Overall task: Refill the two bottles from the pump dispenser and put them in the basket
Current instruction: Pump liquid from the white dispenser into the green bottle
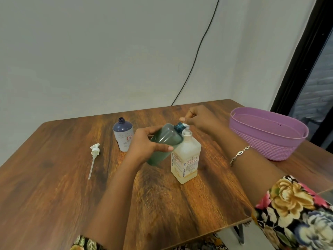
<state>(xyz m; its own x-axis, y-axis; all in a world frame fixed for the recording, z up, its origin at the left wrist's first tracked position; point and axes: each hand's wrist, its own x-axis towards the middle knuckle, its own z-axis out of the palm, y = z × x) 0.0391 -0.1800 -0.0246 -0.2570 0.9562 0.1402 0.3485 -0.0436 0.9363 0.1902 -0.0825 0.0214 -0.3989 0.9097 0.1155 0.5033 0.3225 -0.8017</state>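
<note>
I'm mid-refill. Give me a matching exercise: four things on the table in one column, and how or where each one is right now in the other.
Things:
1. green bottle
2. blue-topped bottle
3. pump dispenser
4. loose pump cap

States:
A. lying flat, far left
B. tilted, held in the left hand
C. right hand on its pump head
D. upright, uncapped, untouched

Pairs: 1-B, 2-D, 3-C, 4-A

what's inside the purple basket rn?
No item shows inside the basket: only its bare far inner wall. Its near wall hides the floor, so something low there can't be ruled out.
</note>
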